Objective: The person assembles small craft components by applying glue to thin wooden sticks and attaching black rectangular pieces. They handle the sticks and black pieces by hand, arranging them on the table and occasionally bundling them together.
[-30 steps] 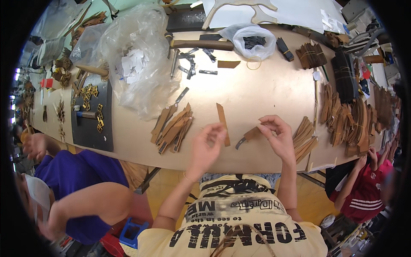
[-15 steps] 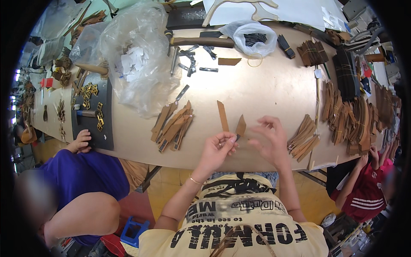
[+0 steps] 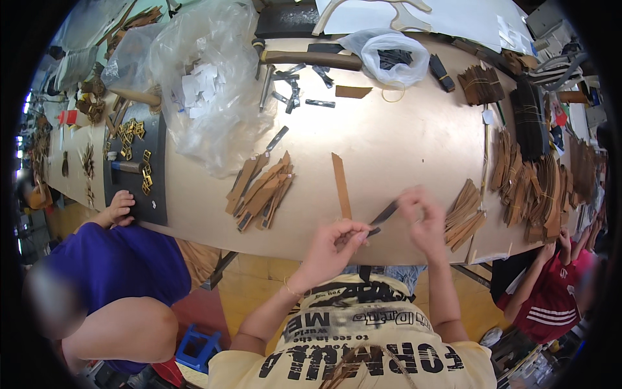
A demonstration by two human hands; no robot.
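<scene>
The left hand [image 3: 338, 245] pinches one thin dark strip [image 3: 385, 214] with closed fingers — it slants from near left to far right, by the near edge of the table [image 3: 382, 146] — toward the right hand [image 3: 422, 222], its grip too blurry to tell, with one flat brown strip [image 3: 341, 185] beyond and two brown piles [image 3: 262, 191] [image 3: 464, 212], left and right.
</scene>
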